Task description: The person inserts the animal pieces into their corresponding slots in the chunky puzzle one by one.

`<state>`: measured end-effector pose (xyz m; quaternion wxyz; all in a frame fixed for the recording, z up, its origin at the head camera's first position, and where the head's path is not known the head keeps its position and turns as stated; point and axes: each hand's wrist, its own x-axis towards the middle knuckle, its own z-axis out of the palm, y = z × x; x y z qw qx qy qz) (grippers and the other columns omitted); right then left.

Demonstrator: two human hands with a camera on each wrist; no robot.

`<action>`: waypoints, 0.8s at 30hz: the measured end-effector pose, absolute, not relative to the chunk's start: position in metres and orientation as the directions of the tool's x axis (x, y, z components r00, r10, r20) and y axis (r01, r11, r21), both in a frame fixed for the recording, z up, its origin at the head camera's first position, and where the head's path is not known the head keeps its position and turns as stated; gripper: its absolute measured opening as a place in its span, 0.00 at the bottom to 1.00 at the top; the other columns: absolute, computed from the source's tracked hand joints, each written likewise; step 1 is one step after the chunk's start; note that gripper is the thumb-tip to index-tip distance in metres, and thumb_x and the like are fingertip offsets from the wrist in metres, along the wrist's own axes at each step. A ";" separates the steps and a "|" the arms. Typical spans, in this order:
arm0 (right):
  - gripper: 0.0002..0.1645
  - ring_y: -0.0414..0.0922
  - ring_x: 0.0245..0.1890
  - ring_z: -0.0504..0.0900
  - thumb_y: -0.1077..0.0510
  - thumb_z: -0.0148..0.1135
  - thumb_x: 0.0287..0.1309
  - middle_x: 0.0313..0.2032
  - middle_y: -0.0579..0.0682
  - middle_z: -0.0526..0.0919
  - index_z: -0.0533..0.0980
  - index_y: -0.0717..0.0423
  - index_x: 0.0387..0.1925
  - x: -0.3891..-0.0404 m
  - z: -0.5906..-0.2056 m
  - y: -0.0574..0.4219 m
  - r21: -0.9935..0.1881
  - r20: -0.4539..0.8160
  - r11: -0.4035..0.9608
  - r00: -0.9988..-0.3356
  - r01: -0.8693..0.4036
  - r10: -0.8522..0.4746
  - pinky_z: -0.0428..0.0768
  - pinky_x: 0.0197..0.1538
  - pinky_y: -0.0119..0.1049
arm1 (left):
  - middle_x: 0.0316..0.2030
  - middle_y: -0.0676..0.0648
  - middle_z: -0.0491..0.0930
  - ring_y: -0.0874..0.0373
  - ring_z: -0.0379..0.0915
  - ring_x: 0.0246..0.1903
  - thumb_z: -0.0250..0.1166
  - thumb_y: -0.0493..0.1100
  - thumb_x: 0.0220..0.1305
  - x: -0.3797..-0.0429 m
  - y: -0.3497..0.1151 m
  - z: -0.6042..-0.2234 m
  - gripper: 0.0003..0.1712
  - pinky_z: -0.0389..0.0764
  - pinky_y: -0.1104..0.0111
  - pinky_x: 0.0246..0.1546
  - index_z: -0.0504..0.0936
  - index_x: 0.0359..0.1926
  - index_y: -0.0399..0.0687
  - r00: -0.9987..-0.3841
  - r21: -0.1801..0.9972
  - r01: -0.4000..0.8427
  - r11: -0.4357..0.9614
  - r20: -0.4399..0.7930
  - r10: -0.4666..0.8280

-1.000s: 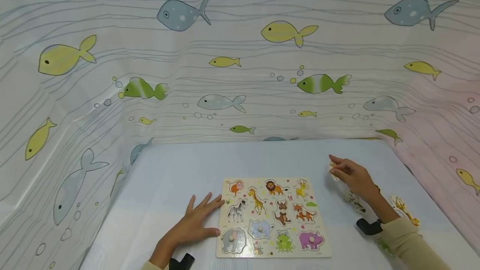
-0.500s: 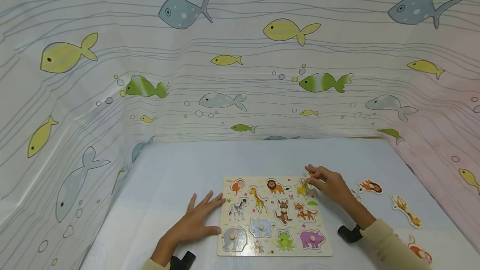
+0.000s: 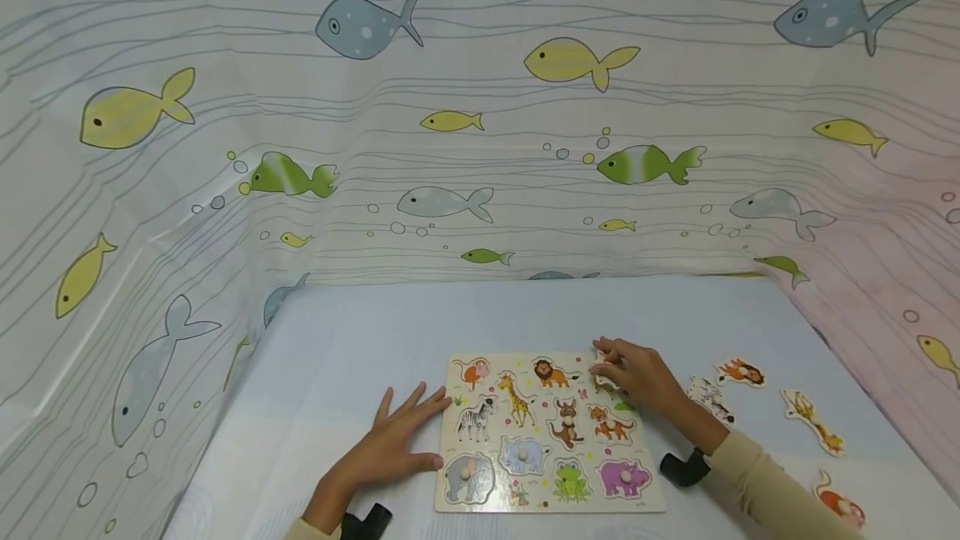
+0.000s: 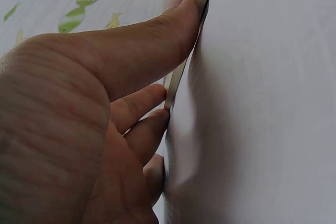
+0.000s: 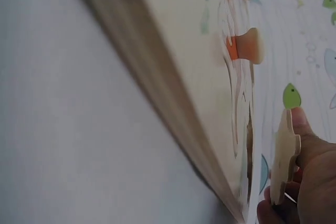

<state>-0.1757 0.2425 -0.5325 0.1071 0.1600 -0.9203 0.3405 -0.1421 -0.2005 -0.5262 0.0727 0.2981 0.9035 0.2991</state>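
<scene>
In the head view, a wooden peg puzzle board [image 3: 651, 502] with animal pictures lies on the table. My left hand [image 3: 397, 440] is spread against its left side; in the left wrist view, the thumb [image 4: 181, 22] and fingertips touch the board's edge [image 4: 181, 72]. My right hand [image 3: 641, 377] is over the top right corner, covering most of the yellow horned animal's picture. Thumb and fingers there pinch a flat wooden puzzle piece [image 5: 285, 156], seen from its bare side and edge in the right wrist view, slightly apart from the board face. Its picture is mostly hidden.
Right of the board lie loose zebra [image 3: 711, 400], lion [image 3: 741, 372], giraffe [image 3: 813, 422] and monkey [image 3: 840, 502] pieces. Knobbed elephant [image 3: 468, 477], rhino [image 3: 522, 455] and hippo [image 3: 624, 479] pieces sit in the board. A fish-print curtain [image 3: 480, 165] surrounds the table.
My right hand has carried the puzzle piece leftward from the table's right side to over the board's top right corner, uncovering the loose pieces. My left hand has stayed put.
</scene>
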 end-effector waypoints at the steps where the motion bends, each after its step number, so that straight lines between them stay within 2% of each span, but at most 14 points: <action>1: 0.16 0.55 0.56 0.84 0.50 0.70 0.58 0.51 0.54 0.87 0.81 0.54 0.44 -0.176 -0.534 0.242 -0.571 0.318 0.730 -0.921 -0.376 -0.225 0.82 0.56 0.55 | 0.74 0.44 0.64 0.34 0.49 0.76 0.71 0.66 0.51 -0.142 -0.200 -0.526 0.50 0.27 0.30 0.70 0.69 0.72 0.51 -0.812 0.585 0.495 0.642 0.047 0.582; 3: 0.25 0.49 0.48 0.87 0.49 0.71 0.57 0.42 0.49 0.88 0.80 0.58 0.53 -0.176 -0.537 0.242 -0.536 0.333 0.751 -0.914 -0.385 -0.231 0.84 0.52 0.53 | 0.74 0.44 0.64 0.34 0.49 0.76 0.71 0.66 0.50 -0.142 -0.200 -0.526 0.50 0.27 0.31 0.70 0.69 0.72 0.51 -0.812 0.588 0.493 0.641 0.047 0.582; 4: 0.26 0.45 0.44 0.87 0.50 0.71 0.57 0.38 0.45 0.88 0.80 0.58 0.55 -0.175 -0.538 0.241 -0.523 0.335 0.761 -0.913 -0.385 -0.232 0.85 0.50 0.50 | 0.74 0.44 0.64 0.35 0.49 0.76 0.71 0.66 0.50 -0.143 -0.200 -0.526 0.50 0.27 0.31 0.70 0.69 0.72 0.51 -0.812 0.589 0.492 0.641 0.046 0.582; 6: 0.32 0.37 0.35 0.83 0.50 0.72 0.56 0.31 0.38 0.84 0.78 0.60 0.60 -0.175 -0.541 0.241 -0.499 0.351 0.771 -0.906 -0.395 -0.237 0.85 0.43 0.44 | 0.74 0.45 0.64 0.35 0.49 0.76 0.71 0.66 0.50 -0.143 -0.200 -0.527 0.51 0.26 0.31 0.70 0.68 0.72 0.51 -0.813 0.588 0.490 0.643 0.042 0.581; 10: 0.32 0.30 0.31 0.79 0.52 0.73 0.55 0.30 0.36 0.83 0.78 0.60 0.60 -0.175 -0.544 0.241 -0.487 0.366 0.767 -0.895 -0.417 -0.255 0.82 0.38 0.37 | 0.74 0.45 0.64 0.35 0.49 0.76 0.71 0.66 0.50 -0.143 -0.200 -0.527 0.51 0.26 0.31 0.70 0.69 0.72 0.52 -0.815 0.589 0.483 0.648 0.033 0.578; 13: 0.32 0.30 0.30 0.80 0.52 0.73 0.55 0.29 0.36 0.83 0.77 0.62 0.59 -0.175 -0.546 0.241 -0.488 0.365 0.761 -0.892 -0.428 -0.267 0.81 0.37 0.34 | 0.74 0.45 0.64 0.35 0.49 0.76 0.71 0.66 0.50 -0.142 -0.200 -0.526 0.51 0.26 0.31 0.70 0.69 0.72 0.52 -0.817 0.591 0.478 0.650 0.028 0.576; 16: 0.32 0.37 0.35 0.85 0.52 0.73 0.55 0.30 0.38 0.84 0.77 0.62 0.59 -0.175 -0.547 0.241 -0.483 0.365 0.761 -0.889 -0.434 -0.275 0.84 0.39 0.37 | 0.74 0.45 0.64 0.35 0.49 0.76 0.71 0.66 0.50 -0.142 -0.200 -0.526 0.50 0.27 0.31 0.70 0.69 0.72 0.52 -0.818 0.592 0.477 0.650 0.027 0.575; 18: 0.32 0.46 0.44 0.88 0.53 0.73 0.54 0.33 0.41 0.86 0.77 0.63 0.59 -0.175 -0.548 0.242 -0.481 0.375 0.755 -0.883 -0.445 -0.281 0.86 0.43 0.41 | 0.74 0.45 0.64 0.36 0.49 0.76 0.71 0.66 0.50 -0.142 -0.200 -0.526 0.50 0.26 0.31 0.70 0.69 0.72 0.53 -0.818 0.592 0.475 0.651 0.024 0.574; 21: 0.33 0.55 0.57 0.83 0.54 0.74 0.53 0.34 0.44 0.86 0.77 0.63 0.59 -0.176 -0.549 0.242 -0.463 0.397 0.753 -0.869 -0.469 -0.297 0.86 0.47 0.46 | 0.74 0.46 0.63 0.36 0.48 0.76 0.71 0.67 0.50 -0.142 -0.200 -0.527 0.50 0.26 0.32 0.71 0.68 0.72 0.55 -0.820 0.593 0.469 0.654 0.018 0.572; 24: 0.33 0.57 0.58 0.82 0.56 0.75 0.52 0.31 0.42 0.84 0.78 0.64 0.59 -0.176 -0.550 0.243 -0.448 0.414 0.748 -0.855 -0.490 -0.312 0.85 0.41 0.38 | 0.74 0.47 0.63 0.37 0.48 0.77 0.70 0.67 0.50 -0.143 -0.200 -0.529 0.50 0.25 0.33 0.71 0.68 0.72 0.56 -0.820 0.596 0.467 0.654 0.016 0.572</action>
